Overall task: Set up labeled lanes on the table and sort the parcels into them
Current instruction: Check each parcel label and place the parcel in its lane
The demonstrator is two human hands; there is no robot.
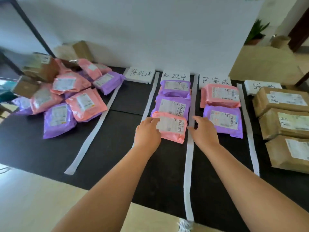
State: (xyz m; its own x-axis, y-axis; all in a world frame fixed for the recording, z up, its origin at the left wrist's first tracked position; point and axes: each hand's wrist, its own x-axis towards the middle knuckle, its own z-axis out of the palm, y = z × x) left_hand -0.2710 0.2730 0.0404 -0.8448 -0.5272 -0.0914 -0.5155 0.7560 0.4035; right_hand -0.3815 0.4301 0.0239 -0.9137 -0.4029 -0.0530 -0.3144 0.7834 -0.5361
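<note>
The black table (pixel 117 148) has a matte top, split into lanes by long white paper strips (pixel 93 133); a white card with handwritten characters heads each lane, such as the second lane's card (pixel 174 75).

The pink parcel (pixel 173 131), a soft, crinkled plastic bag with a white barcode label, lies at the near end of the second lane; the left hand (pixel 147 133) rests on its left edge, fingers fairly straight and laid flat on top, not curled round it; behind it in that lane lie two puffy purple bags (pixel 172 104).

The right hand (pixel 204 129) is loosely bent and holds nothing, its fingertips touching the strip (pixel 189 156) just right of the pink parcel.

The third lane holds a pink bag (pixel 220 96) and a purple bag (pixel 224 121); the fourth holds three brown paper packs (pixel 280 101), creased and blocky.

At far left a loose pile (pixel 70 97) mixes pink and purple bags with cardboard boxes (pixel 40 66).
</note>
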